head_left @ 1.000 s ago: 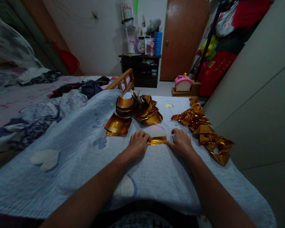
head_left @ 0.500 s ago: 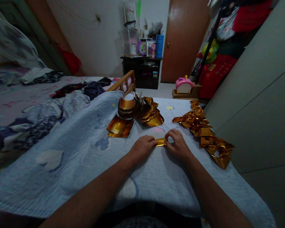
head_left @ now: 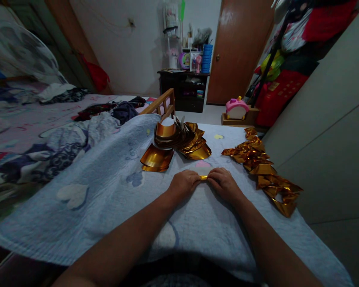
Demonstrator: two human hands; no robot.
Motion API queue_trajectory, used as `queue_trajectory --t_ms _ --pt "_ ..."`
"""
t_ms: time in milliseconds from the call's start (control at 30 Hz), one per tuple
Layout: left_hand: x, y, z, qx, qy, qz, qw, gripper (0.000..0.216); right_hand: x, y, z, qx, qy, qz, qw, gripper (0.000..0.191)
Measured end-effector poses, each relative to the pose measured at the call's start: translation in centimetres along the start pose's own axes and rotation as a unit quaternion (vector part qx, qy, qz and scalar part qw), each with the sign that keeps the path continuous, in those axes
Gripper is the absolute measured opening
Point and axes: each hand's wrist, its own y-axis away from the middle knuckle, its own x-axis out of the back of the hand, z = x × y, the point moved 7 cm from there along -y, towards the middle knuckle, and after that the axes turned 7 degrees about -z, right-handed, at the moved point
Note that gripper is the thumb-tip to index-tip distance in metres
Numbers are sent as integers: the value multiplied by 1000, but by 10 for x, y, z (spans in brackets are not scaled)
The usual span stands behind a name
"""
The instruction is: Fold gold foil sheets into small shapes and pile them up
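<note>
My left hand [head_left: 184, 183] and my right hand [head_left: 224, 183] rest side by side on a pale blue blanket [head_left: 107, 191], fingers curled down. Both press on a small folded gold foil sheet [head_left: 204, 177], of which only a sliver shows between them. Just beyond my hands lies a stack of curved gold foil sheets [head_left: 175, 145]. A row of folded gold foil pieces [head_left: 263, 169] runs along the blanket's right side.
A bed with rumpled clothes [head_left: 48, 131] fills the left. A wooden rail [head_left: 160, 104] stands behind the foil stack. A grey cabinet wall [head_left: 332, 131] closes the right. Farther back are a dark shelf unit [head_left: 184, 87], a brown door [head_left: 239, 52] and a pink toy [head_left: 236, 107].
My hands have drawn together over the gold sheet, so much less of it shows now. The view has shifted slightly to the left.
</note>
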Motion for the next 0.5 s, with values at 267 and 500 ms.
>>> queue_trajectory --t_ms 267,500 --pt "-1 -3 -4 6 7 4 1000 21 -14 -10 -11 14 48 14 999 14" --pt "4 0 -14 7 58 -3 998 13 -7 -7 -1 0 50 13 999 13"
